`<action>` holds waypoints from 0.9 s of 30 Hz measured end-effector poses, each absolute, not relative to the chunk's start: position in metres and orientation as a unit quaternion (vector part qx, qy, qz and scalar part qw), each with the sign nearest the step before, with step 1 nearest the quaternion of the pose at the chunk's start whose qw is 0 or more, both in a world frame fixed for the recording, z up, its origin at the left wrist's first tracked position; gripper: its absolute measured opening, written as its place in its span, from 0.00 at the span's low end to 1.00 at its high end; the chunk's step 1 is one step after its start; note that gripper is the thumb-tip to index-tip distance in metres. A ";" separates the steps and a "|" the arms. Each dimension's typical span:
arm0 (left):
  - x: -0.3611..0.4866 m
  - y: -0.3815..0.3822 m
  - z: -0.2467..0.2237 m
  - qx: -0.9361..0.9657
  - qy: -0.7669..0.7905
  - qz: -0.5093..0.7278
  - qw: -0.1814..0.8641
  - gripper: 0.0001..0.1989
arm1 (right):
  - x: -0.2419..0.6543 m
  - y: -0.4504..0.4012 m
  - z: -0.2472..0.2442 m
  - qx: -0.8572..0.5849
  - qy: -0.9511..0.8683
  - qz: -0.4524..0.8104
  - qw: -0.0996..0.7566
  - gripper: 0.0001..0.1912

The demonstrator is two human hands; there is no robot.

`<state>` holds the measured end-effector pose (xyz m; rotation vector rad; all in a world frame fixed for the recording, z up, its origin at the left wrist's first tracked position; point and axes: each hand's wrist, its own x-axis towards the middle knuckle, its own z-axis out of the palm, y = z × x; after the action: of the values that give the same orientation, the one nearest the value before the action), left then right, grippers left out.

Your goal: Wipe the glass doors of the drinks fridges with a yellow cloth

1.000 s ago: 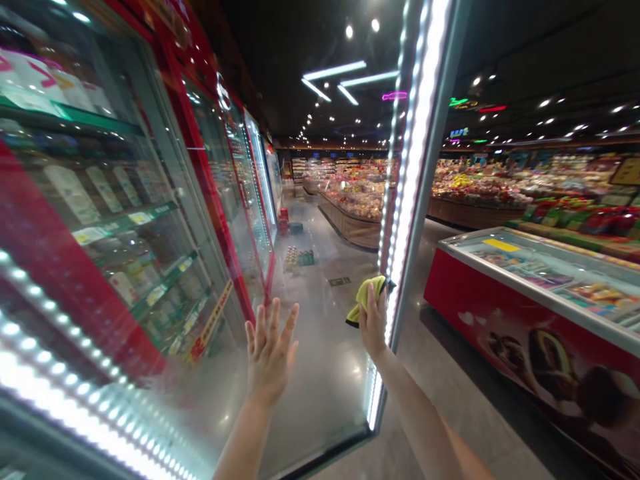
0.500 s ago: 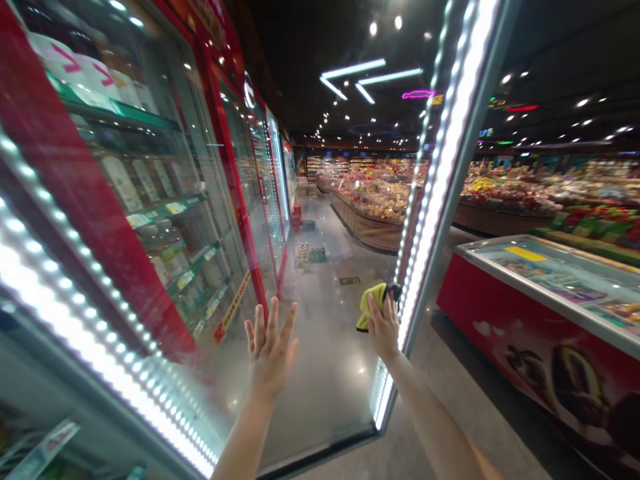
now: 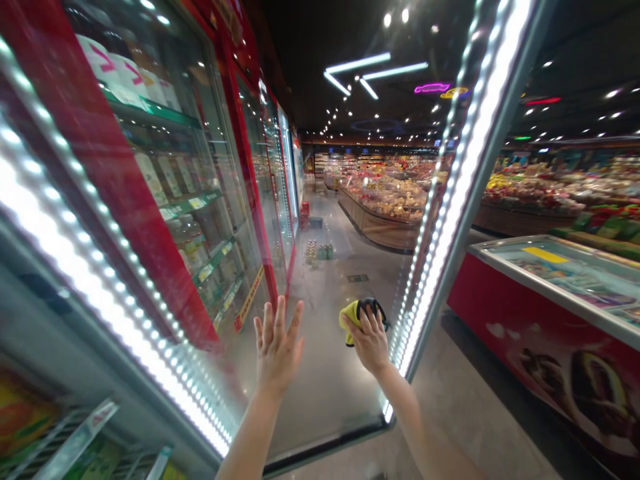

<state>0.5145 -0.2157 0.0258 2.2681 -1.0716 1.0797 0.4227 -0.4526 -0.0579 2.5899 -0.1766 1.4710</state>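
Yellow cloth bunched in shut R grip against glass door; L grip open, flat on glass.

The head-worn camera looks forward and down from the person's own viewpoint, very close to a glass cooler door. The left hand and right hand sit low in frame, with a supermarket aisle stretching far beyond.

The yellow cloth is partly hidden behind the right hand, the packaged goods at lower left and the chest freezer at right are cut off by the frame's edges, and the items on the far displays are too small to tell.
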 end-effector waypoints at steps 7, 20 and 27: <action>0.524 -0.179 0.017 0.827 -0.356 0.384 0.204 0.49 | 0.465 -0.428 0.004 0.810 -0.150 0.566 -0.024 0.33; 0.544 -0.132 0.004 0.841 -0.340 0.374 0.193 0.48 | 0.462 -0.404 -0.053 0.867 -0.063 0.492 0.043 0.32; 0.553 -0.109 -0.001 0.838 -0.332 0.385 0.201 0.48 | 0.515 -0.339 0.010 0.825 -0.132 0.548 -0.037 0.30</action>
<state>0.5526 -0.1088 -0.0006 2.3399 -0.9268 1.0750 0.5152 -0.3390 0.0105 2.6548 -0.4236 1.7647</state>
